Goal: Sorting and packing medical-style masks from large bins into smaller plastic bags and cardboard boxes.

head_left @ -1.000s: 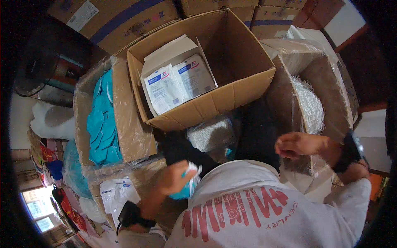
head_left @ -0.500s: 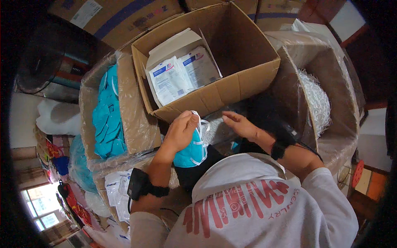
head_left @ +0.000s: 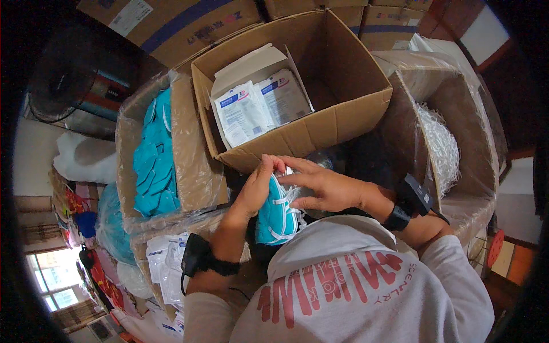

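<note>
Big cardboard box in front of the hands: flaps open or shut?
Open. The cardboard box has its flaps up and its inside shows: white sealed packets lie against its left wall, the rest of the floor bare.

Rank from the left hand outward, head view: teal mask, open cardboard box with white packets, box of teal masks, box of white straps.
1. Teal mask: held in the left hand.
2. Open cardboard box with white packets: just above the hand.
3. Box of teal masks: person's left.
4. Box of white straps: far right.
</note>
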A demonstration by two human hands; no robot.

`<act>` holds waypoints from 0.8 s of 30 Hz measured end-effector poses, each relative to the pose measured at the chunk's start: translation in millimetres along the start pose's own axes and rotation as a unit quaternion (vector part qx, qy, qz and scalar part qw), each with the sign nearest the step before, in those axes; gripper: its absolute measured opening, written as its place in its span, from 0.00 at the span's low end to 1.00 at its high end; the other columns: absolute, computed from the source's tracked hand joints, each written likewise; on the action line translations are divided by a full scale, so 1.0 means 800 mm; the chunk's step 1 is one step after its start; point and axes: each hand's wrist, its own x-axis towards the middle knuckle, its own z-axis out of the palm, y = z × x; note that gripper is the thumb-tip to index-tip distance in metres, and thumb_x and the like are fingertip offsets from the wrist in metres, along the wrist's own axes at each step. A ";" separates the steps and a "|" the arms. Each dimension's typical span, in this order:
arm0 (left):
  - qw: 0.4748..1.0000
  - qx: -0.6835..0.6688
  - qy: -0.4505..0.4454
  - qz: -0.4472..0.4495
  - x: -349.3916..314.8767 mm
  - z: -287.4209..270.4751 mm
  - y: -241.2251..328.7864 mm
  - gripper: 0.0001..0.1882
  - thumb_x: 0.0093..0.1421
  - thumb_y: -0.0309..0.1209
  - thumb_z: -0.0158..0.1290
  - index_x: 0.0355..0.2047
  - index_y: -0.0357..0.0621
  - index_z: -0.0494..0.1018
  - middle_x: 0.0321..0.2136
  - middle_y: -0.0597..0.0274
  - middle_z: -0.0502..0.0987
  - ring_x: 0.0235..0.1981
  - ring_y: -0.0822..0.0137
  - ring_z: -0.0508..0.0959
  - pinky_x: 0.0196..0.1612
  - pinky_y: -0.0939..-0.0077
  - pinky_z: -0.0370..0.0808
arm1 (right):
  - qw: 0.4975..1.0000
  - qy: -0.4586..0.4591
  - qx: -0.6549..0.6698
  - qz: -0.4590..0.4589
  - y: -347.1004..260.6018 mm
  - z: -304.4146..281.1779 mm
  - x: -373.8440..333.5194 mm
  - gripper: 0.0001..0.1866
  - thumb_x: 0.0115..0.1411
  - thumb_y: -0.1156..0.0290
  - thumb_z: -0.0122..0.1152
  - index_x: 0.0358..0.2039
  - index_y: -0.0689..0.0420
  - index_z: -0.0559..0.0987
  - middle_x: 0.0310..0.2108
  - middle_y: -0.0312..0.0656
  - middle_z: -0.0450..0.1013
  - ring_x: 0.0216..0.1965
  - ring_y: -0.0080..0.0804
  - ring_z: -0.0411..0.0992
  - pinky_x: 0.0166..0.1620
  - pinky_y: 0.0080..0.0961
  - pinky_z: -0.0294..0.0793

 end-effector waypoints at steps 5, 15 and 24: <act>0.992 -0.111 0.006 -0.065 -0.003 0.003 -0.001 0.30 0.60 0.57 0.24 0.26 0.45 0.64 0.24 0.70 0.63 0.28 0.77 0.63 0.35 0.85 0.62 | 1.000 -0.002 -0.015 -0.009 -0.003 0.005 0.001 0.21 0.54 0.62 0.56 0.47 0.54 0.68 0.57 0.61 0.48 0.59 0.54 0.47 0.59 0.37 0.48; 0.994 -0.030 0.056 -0.085 -0.009 0.005 0.005 0.33 0.60 0.58 0.24 0.23 0.44 0.68 0.22 0.70 0.66 0.24 0.78 0.63 0.31 0.86 0.62 | 0.999 0.008 -0.033 0.006 0.002 0.017 -0.010 0.13 0.56 0.62 0.52 0.38 0.57 0.73 0.55 0.62 0.52 0.59 0.55 0.47 0.57 0.38 0.51; 0.988 0.041 0.150 -0.014 -0.012 -0.005 0.004 0.22 0.61 0.47 0.38 0.24 0.42 0.71 0.19 0.72 0.66 0.22 0.77 0.63 0.29 0.84 0.62 | 0.931 -0.111 0.271 0.221 0.002 0.003 -0.008 0.15 0.63 0.62 0.39 0.42 0.60 0.67 0.33 0.40 0.67 0.33 0.23 0.66 0.40 0.20 0.66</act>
